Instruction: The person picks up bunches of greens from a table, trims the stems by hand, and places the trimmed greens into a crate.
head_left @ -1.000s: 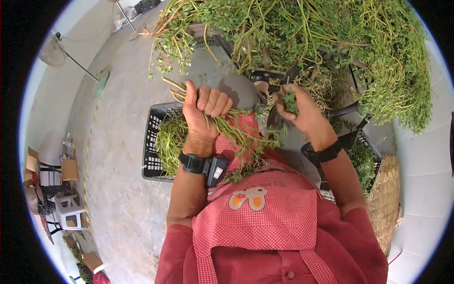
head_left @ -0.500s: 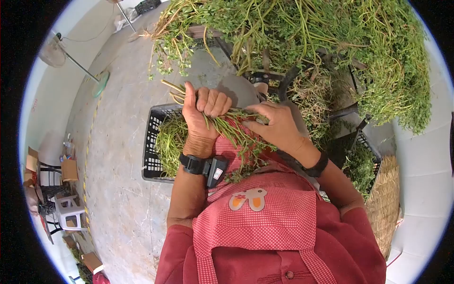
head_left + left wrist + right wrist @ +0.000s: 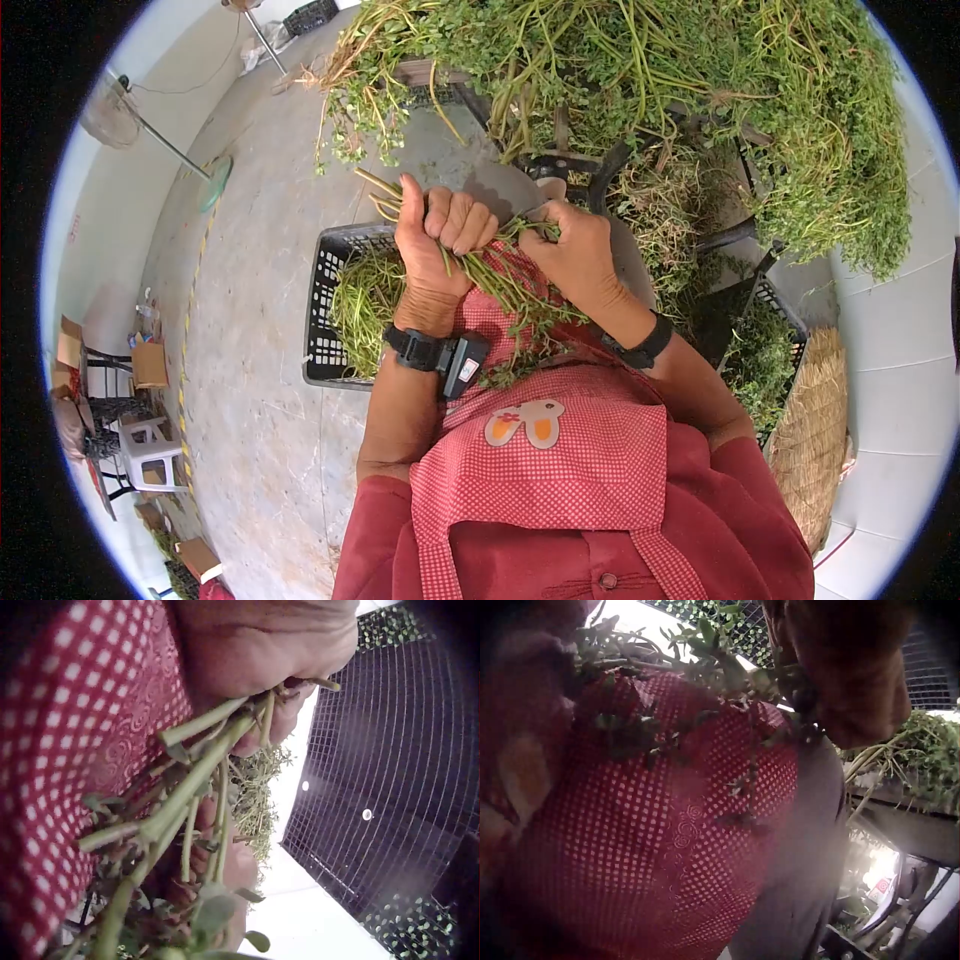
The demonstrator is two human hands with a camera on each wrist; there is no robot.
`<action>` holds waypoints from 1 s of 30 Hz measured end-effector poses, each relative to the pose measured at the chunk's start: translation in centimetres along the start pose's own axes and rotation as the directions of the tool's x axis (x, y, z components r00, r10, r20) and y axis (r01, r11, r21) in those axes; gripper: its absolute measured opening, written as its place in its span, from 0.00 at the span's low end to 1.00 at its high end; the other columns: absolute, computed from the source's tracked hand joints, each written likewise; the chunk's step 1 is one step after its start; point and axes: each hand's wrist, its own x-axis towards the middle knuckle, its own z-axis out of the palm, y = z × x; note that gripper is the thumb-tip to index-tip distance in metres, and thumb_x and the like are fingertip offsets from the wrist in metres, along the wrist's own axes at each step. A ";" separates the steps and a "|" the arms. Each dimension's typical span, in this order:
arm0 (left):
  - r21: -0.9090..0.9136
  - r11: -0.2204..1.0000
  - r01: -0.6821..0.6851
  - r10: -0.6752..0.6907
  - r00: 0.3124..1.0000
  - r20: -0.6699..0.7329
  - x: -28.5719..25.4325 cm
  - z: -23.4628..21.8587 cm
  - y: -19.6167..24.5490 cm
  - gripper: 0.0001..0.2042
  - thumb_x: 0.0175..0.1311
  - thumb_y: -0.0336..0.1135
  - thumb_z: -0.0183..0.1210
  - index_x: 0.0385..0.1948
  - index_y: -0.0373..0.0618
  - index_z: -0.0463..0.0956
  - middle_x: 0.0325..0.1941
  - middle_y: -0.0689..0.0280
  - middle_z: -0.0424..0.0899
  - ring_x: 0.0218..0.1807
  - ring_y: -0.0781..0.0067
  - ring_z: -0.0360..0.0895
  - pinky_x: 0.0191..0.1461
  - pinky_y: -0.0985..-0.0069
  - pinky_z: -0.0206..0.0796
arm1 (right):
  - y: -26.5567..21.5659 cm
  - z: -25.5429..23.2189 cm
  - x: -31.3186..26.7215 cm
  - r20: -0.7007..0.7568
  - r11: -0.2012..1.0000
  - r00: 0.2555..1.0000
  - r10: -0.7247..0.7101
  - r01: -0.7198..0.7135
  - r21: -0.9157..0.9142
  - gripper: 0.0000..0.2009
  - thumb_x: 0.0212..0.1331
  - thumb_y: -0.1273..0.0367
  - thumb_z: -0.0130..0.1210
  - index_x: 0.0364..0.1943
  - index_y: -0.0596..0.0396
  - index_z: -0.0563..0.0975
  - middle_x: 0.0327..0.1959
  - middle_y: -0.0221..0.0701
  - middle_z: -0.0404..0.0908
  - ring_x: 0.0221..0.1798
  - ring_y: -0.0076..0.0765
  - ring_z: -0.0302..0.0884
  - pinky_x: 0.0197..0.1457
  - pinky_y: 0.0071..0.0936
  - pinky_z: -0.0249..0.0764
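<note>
A bunch of green stems point(image 3: 500, 282) lies across the checked apron, its leafy ends hanging toward the waist. The left hand point(image 3: 437, 240) grips it with curled fingers, thumb pointing up, and cut stem ends poke out beyond the fist. Close beside it, the right hand point(image 3: 578, 258) pinches a leafy sprig at the bunch's right side. In the left wrist view, thick stems point(image 3: 187, 784) emerge below the left hand point(image 3: 262, 649). The right wrist view shows the right hand point(image 3: 847, 667) at leafy sprigs point(image 3: 720, 667) above the apron point(image 3: 667, 817).
A black crate point(image 3: 322, 345) with stems stands left of the knees. Piled greens point(image 3: 640, 60) cover a surface ahead. Another crate point(image 3: 797, 335) with leaves and a straw mat point(image 3: 812, 430) are at the right. A white stool point(image 3: 150, 452) stands far left.
The right hand has come in from the right, where it held leaves apart from the bunch, and now pinches at the bunch beside the left hand. The left hand keeps its grip, shifting slightly right.
</note>
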 end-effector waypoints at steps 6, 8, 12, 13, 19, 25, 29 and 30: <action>-0.059 0.998 -0.024 0.024 1.000 0.005 -0.1 -0.5 0.2 0.29 0.68 0.58 0.36 0.05 0.54 0.55 0.05 0.75 0.52 0.09 0.80 0.49 0.18 0.79 0.41 | -0.1 -2.6 0.9 0.517 0.673 0.770 0.375 -0.609 0.419 0.12 0.40 0.66 0.61 0.25 0.61 0.78 0.18 0.42 0.76 0.20 0.39 0.76 0.27 0.32 0.70; -0.067 0.998 -0.020 0.021 1.000 0.012 0.0 -0.5 0.1 0.29 0.68 0.58 0.37 0.05 0.54 0.55 0.05 0.75 0.51 0.09 0.80 0.48 0.18 0.79 0.41 | 0.9 -2.3 0.8 0.430 0.827 0.859 0.278 -0.442 0.348 0.11 0.42 0.65 0.60 0.24 0.61 0.78 0.17 0.38 0.76 0.19 0.33 0.74 0.25 0.29 0.69; -0.033 0.999 -0.018 0.017 0.999 -0.030 -0.2 0.0 0.0 0.29 0.68 0.57 0.37 0.06 0.54 0.55 0.05 0.76 0.51 0.09 0.80 0.48 0.18 0.79 0.40 | 0.2 -1.1 0.8 -0.016 0.999 0.999 -0.029 0.029 0.015 0.10 0.48 0.65 0.59 0.24 0.59 0.77 0.15 0.24 0.72 0.15 0.21 0.64 0.20 0.19 0.62; -0.030 0.999 -0.018 0.017 0.999 -0.027 -0.3 -0.4 0.2 0.29 0.68 0.57 0.37 0.06 0.54 0.55 0.05 0.76 0.51 0.09 0.80 0.48 0.18 0.79 0.40 | 1.2 -1.9 1.2 -0.019 0.999 0.999 -0.031 0.031 0.016 0.10 0.48 0.65 0.59 0.24 0.59 0.77 0.15 0.24 0.72 0.15 0.21 0.64 0.20 0.19 0.62; -0.174 0.982 -0.077 0.083 0.996 0.031 0.0 -1.3 0.6 0.28 0.68 0.56 0.39 0.06 0.54 0.55 0.06 0.75 0.52 0.10 0.81 0.49 0.19 0.79 0.41 | 4.5 -7.4 2.2 0.504 -0.063 0.682 0.531 -0.561 0.825 0.06 0.57 0.69 0.50 0.32 0.57 0.74 0.29 0.29 0.76 0.21 0.19 0.68 0.12 0.15 0.52; -0.153 0.985 -0.076 0.089 0.993 0.079 0.2 -1.6 0.5 0.28 0.67 0.56 0.40 0.06 0.53 0.55 0.08 0.75 0.52 0.12 0.81 0.49 0.20 0.79 0.43 | 0.2 -5.6 2.3 0.634 0.335 0.664 0.397 -0.748 0.573 0.10 0.58 0.67 0.52 0.39 0.57 0.76 0.22 0.26 0.73 0.18 0.17 0.63 0.16 0.17 0.54; -0.130 0.987 -0.092 0.099 0.994 0.045 0.1 -1.4 0.5 0.28 0.67 0.56 0.40 0.06 0.53 0.55 0.08 0.75 0.52 0.12 0.80 0.49 0.21 0.79 0.43 | -1.5 -3.8 1.5 0.610 0.711 0.750 0.255 -0.573 0.408 0.14 0.55 0.62 0.57 0.32 0.62 0.79 0.17 0.23 0.72 0.19 0.18 0.64 0.20 0.22 0.59; -0.118 0.989 -0.091 0.097 0.994 0.045 0.1 -1.4 0.5 0.28 0.67 0.56 0.40 0.06 0.53 0.55 0.08 0.75 0.51 0.12 0.80 0.49 0.21 0.80 0.43 | -1.5 -3.0 1.3 0.544 0.848 0.825 0.153 -0.393 0.357 0.17 0.52 0.59 0.59 0.28 0.63 0.79 0.17 0.26 0.74 0.19 0.20 0.66 0.21 0.24 0.62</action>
